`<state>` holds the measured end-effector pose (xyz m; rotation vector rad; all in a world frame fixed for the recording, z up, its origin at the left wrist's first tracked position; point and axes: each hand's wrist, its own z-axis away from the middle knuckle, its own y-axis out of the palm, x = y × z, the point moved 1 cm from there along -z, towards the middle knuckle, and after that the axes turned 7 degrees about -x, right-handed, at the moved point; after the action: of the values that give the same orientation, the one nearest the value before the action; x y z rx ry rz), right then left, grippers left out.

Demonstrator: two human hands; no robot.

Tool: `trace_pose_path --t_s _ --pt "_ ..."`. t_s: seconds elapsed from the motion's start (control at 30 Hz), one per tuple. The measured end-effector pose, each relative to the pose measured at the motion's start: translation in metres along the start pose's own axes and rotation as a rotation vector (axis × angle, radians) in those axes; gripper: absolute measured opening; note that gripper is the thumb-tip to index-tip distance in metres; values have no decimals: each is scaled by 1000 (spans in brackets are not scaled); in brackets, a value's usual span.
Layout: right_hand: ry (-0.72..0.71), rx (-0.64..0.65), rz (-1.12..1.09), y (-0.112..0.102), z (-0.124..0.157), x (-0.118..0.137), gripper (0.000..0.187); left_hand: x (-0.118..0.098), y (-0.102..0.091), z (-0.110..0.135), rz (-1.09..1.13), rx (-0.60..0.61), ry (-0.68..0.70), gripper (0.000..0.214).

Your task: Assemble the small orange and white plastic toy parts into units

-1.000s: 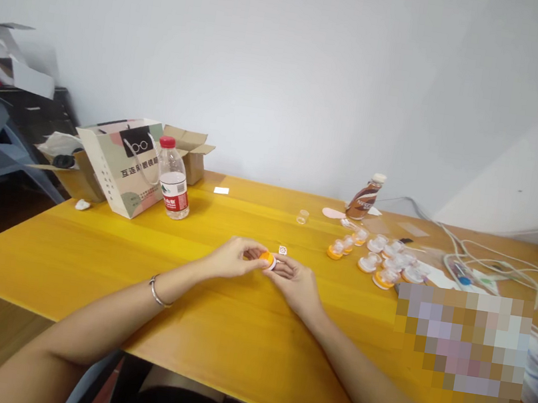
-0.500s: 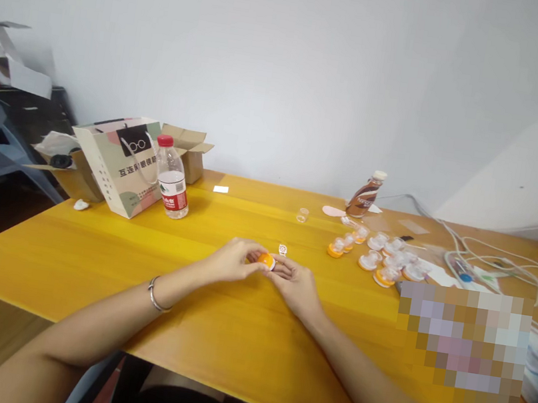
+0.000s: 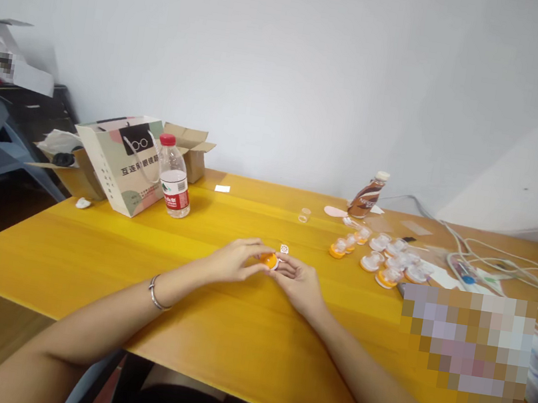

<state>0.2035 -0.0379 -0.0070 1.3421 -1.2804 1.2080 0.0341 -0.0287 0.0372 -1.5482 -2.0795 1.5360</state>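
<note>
Between both hands is a small round orange piece (image 3: 269,260) with a white edge, just above the middle of the table. My left hand (image 3: 234,262) pinches it from the left, thumb below and fingers above. My right hand (image 3: 301,286) closes its fingertips on its right edge, with the other fingers curled underneath. A small white part (image 3: 284,249) with a wheel-like pattern lies just beyond my right fingertips. Farther back stands a small clear cup-like part (image 3: 304,215). To the right sit several clear-topped pieces (image 3: 392,275), some with orange bases and some with white.
A water bottle (image 3: 177,181) with a red cap stands at left, beside a paper bag (image 3: 122,169) and cardboard boxes (image 3: 195,157). A brown drink bottle (image 3: 367,197), a pink spoon-shaped item (image 3: 334,211) and white cables (image 3: 484,250) are at the back right. Pixelation hides the right front.
The orange piece has turned slightly in my fingers, showing more of its orange face. Both hands stay in nearly the same place; the view shifts slightly.
</note>
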Motion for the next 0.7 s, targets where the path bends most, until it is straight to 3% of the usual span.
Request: trace_pose_path --t_s 0.13,0.27,0.43,0.53,0.7 --pt "39 17 -24 0 -2 2 38 0 1 0 -21 30 24 34" --pt "66 -6 -43 1 -3 1 38 3 0 -1 0 -6 -35 32" --pt "92 -31 -61 -2 -6 0 38 6 -17 -4 107 -94 -127 31" --pt "103 -8 -80 -4 -6 0 40 12 -27 -4 200 -7 -177 29" --pt "138 18 -132 -4 -4 2 41 23 -27 -4 548 110 -247 29"
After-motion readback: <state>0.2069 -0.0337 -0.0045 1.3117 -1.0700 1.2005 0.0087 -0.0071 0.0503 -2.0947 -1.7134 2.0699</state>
